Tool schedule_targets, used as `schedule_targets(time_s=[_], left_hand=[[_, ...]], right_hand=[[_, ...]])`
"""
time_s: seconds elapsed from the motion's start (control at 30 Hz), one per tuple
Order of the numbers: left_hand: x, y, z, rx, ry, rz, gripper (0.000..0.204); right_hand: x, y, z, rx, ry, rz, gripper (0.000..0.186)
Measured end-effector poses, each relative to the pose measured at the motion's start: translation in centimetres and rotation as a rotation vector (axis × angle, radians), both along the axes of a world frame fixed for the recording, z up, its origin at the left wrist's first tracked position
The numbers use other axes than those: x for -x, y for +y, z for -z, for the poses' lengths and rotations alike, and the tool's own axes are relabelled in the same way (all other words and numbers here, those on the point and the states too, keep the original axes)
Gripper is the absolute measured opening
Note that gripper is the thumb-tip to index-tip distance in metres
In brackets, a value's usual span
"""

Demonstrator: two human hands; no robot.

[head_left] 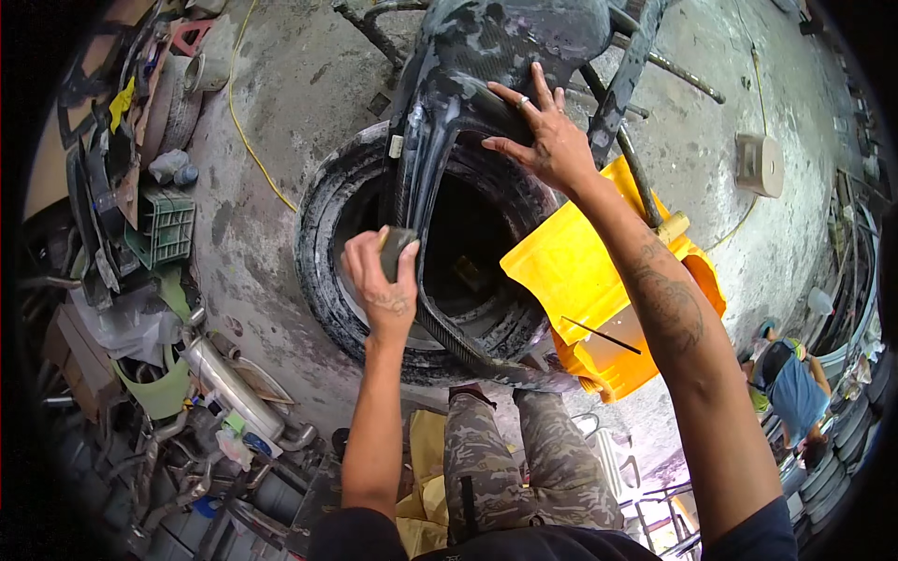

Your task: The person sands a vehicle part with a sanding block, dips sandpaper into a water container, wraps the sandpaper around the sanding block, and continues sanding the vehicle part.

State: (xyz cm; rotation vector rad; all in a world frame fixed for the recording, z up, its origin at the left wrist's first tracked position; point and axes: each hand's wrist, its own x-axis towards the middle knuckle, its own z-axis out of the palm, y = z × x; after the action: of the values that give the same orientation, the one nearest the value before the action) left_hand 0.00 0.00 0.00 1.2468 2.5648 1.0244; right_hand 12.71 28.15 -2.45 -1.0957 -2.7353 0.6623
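Observation:
A large black carbon-fibre panel (486,65), wet and smeared with grey, lies across a tyre (327,309), with a long curved strip running down toward my knees. My left hand (382,285) is closed round a dark grey sanding block (398,251), held against the left strip of the panel. My right hand (552,140) lies on the panel's wider upper part with its fingers spread, a ring on one of them. Beneath my right forearm stands a cut-open yellow jerrycan (571,266) with liquid inside and a thin black stick (601,335) across it.
A dark metal frame (627,79) supports the panel's far side. Left, a green crate (168,227), a silver exhaust muffler (229,383) and piled scrap crowd the floor. On the right are a beige stool (760,165) and another person (790,388). A yellow cable (234,103) crosses the concrete.

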Motion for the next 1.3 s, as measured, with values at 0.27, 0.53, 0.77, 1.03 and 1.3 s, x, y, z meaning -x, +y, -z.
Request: schedule_targets(time_s=[0.27,0.53,0.77,1.03,1.3], left_hand=[[0.2,8.5,-0.1,0.025,0.23,0.231,0.033],[1.7,10.4,-1.4,0.05,0.28,0.311,0.028],[0.9,7.1,0.2,0.073,0.273,0.333,0.033],[0.9,7.6,-0.6,0.082,0.225,0.281,0.031],[2.3,11.1,-1.2,0.061,0.367,0.332,0.029]], right_hand=[[-0.2,-1.1,0.0,0.005,0.036,-0.001,0.079],[0.4,-0.8,0.0,-0.018,0.074,0.023,0.077],[-0.2,-0.5,-0.3,-0.019,0.027,0.027,0.08],[-0.1,-0.6,-0.8,0.044,-0.04,0.009,0.108],[0.4,-1.1,-1.0,0.009,-0.006,0.018,0.106]])
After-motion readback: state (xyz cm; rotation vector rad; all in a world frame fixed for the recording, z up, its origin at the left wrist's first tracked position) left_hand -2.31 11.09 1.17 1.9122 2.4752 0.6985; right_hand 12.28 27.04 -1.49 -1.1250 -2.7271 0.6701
